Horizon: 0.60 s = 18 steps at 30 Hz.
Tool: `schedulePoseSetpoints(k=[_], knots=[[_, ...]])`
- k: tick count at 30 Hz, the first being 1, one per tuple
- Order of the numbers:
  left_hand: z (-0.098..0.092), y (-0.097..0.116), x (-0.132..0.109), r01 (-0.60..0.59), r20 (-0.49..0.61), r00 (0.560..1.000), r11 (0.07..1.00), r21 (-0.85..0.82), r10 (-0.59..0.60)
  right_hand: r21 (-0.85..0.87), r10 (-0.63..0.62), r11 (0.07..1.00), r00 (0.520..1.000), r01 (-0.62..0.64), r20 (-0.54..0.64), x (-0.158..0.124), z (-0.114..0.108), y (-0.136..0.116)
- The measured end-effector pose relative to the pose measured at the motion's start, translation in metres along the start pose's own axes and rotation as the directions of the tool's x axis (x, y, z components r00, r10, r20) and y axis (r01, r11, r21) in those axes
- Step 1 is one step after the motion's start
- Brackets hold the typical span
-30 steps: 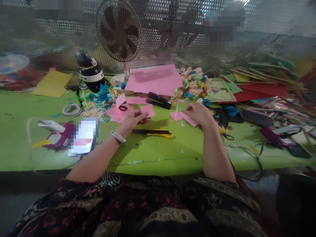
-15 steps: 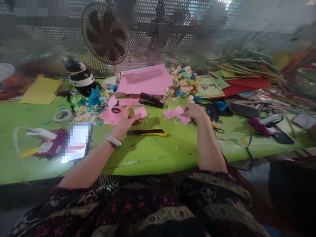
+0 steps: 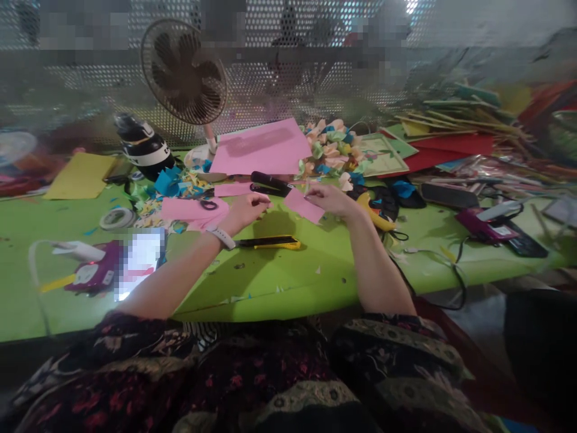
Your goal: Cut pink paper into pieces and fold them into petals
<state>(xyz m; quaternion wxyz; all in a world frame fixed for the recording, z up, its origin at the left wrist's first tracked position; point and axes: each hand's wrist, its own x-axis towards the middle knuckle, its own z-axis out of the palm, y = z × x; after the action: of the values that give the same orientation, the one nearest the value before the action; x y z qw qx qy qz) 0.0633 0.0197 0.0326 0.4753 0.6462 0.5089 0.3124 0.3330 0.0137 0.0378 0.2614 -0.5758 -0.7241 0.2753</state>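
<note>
My right hand [image 3: 332,199] pinches the edge of a pink paper piece [image 3: 305,207], which slants over the green table in front of the stapler. My left hand [image 3: 247,211], with a pale watch band on its wrist, is closed with its fingertips together. What those fingers hold, if anything, I cannot make out. A black stapler [image 3: 272,184] lies just beyond both hands. Nearer to me, a yellow and black box cutter [image 3: 273,242] rests flat. Left of my left hand, scissors with dark handles [image 3: 208,205] lie on pink paper [image 3: 180,209].
A large pink sheet [image 3: 261,147] lies at the back beside a heap of folded paper pieces [image 3: 331,147]. A fan [image 3: 184,72] and a black bottle [image 3: 144,147] stand back left. A lit phone [image 3: 142,258] is by my left forearm, and a tape roll [image 3: 116,219] lies beyond it.
My right hand has moved left with the pink paper piece. My left hand has shifted right and its fingers have closed; the small pink square near it no longer shows clearly.
</note>
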Motion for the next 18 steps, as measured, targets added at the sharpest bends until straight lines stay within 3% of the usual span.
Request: schedulePoseSetpoints(k=[7,10,13,18], knots=[[0.027,0.003,0.023,-0.019,0.119,0.993,0.999,0.045,0.013,-0.01,0.05,0.999,0.997,-0.049,0.051,0.001,0.017,-0.004],[0.032,0.003,0.028,-0.036,0.102,0.994,0.995,0.095,0.026,-0.119,0.142,0.982,0.989,-0.146,-0.044,0.001,0.019,-0.004],[0.035,0.002,0.032,-0.001,0.107,0.994,0.993,0.122,-0.013,-0.322,0.269,0.898,0.953,-0.3,-0.14,0.003,0.02,-0.004],[0.036,0.001,0.038,0.059,0.151,0.986,0.991,0.121,-0.078,-0.484,0.398,0.782,0.912,-0.393,-0.096,0.01,0.026,-0.006]])
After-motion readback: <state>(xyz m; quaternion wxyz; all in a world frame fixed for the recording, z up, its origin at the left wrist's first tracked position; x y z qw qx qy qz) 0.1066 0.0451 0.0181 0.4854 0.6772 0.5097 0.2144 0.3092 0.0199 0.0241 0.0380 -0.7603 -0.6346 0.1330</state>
